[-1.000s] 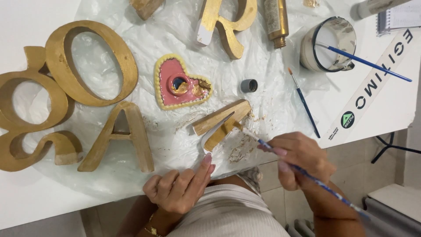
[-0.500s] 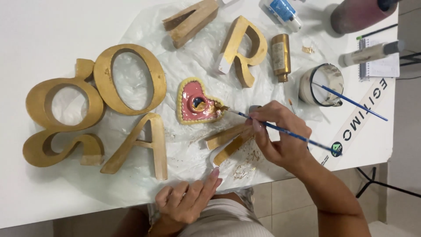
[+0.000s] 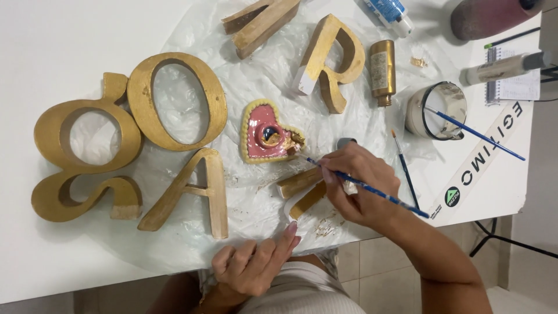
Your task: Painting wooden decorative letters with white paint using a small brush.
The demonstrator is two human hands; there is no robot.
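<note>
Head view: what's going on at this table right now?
A person is painting wooden letters gold on a plastic sheet. The right hand holds a blue-handled brush, its tip at the rim of a pink heart-shaped dish with gold paint in it. The left hand rests at the table's near edge, fingertips by a partly painted letter. A gold paint bottle lies beyond.

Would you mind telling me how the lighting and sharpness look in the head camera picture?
Head view: even, soft light with faint shadows under the gold letters; mild glare on the plastic sheet; right hand and paintbrush fairly sharp; left hand slightly soft near the frame edge.
</note>
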